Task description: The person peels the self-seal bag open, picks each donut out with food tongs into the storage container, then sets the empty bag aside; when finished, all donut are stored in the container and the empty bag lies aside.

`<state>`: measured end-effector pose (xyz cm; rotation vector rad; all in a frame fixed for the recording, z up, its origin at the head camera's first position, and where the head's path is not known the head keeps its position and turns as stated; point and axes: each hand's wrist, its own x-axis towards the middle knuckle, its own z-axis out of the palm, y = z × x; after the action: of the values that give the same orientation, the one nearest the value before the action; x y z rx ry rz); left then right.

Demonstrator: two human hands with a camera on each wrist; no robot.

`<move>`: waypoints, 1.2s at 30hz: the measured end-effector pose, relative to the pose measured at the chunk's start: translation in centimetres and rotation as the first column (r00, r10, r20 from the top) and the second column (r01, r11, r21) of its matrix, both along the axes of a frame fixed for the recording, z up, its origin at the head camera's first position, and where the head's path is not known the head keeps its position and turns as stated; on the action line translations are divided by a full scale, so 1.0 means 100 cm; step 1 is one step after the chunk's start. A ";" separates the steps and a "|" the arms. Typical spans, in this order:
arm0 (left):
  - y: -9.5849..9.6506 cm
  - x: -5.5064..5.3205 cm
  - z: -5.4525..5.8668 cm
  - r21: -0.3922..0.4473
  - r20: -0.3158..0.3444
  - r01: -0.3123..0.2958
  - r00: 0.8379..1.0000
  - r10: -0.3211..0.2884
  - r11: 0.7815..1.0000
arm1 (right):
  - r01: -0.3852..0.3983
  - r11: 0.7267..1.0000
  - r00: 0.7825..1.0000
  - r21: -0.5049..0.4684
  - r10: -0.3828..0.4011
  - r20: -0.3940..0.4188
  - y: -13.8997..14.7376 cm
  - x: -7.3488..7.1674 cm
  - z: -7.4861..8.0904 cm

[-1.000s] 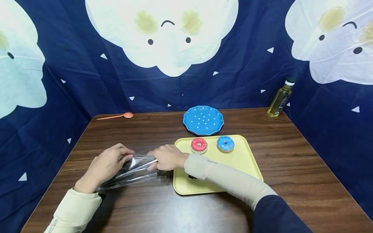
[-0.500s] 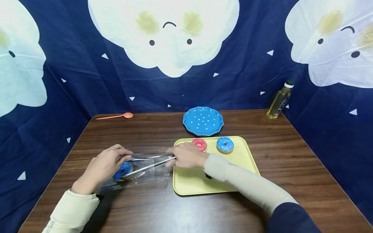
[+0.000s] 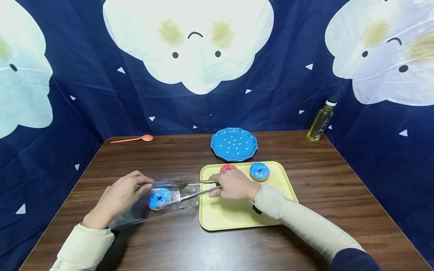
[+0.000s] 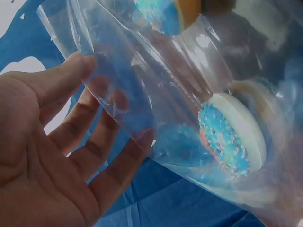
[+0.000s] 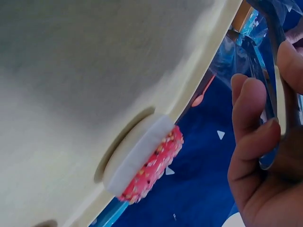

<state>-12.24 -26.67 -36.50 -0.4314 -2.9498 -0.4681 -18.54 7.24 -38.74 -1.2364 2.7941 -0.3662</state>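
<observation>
In the head view my left hand (image 3: pixel 125 195) pinches the edge of a clear plastic bag (image 3: pixel 135 216) between thumb and fingers. A blue sprinkled donut (image 3: pixel 160 198) lies within the film, between the spread arms of metal tongs (image 3: pixel 190 196). My right hand (image 3: pixel 235 185) grips these tongs above the tray; whether their tips touch the donut I cannot tell. Through the film, the left wrist view shows one blue donut with a white base (image 4: pixel 229 137) and another with a tan base (image 4: pixel 163 14). My right hand partly hides a pink donut (image 3: pixel 228 167) on the yellow tray (image 3: pixel 244 218).
Another blue donut (image 3: pixel 259 171) sits at the tray's back. Behind the tray is a blue dotted plate (image 3: pixel 234 145). An orange spoon (image 3: pixel 135 139) lies at the back left, and an oil bottle (image 3: pixel 320 122) stands at the back right. Dark blue cloth hangs behind the wooden table (image 3: pixel 169 248).
My right hand has moved right over the tray with the tongs, covering part of the pink donut. The blue donut in the bag has come out rightward from behind my left hand, which stays nearly still.
</observation>
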 end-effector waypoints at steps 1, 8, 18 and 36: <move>0.000 0.000 0.000 0.000 -0.001 0.002 1.000 -0.002 1.000 | 0.002 1.000 1.000 0.001 -0.002 0.008 -0.003 0.000 -0.001; -0.001 -0.001 -0.002 -0.007 -0.004 -0.003 1.000 0.003 1.000 | 0.004 1.000 0.999 0.015 -0.005 0.045 -0.027 0.000 -0.003; -0.005 0.001 -0.004 -0.012 -0.006 -0.015 1.000 0.015 1.000 | -0.007 1.000 1.000 0.022 0.007 0.002 -0.034 0.002 -0.005; -0.005 -0.003 -0.006 0.001 0.010 -0.014 1.000 0.014 1.000 | 0.068 0.995 0.997 -0.072 -0.070 -0.024 0.040 0.022 0.007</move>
<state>-12.50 -27.21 -37.06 -0.4086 -2.9604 -0.4710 -16.39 11.27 -38.01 -1.1694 2.8758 -0.4610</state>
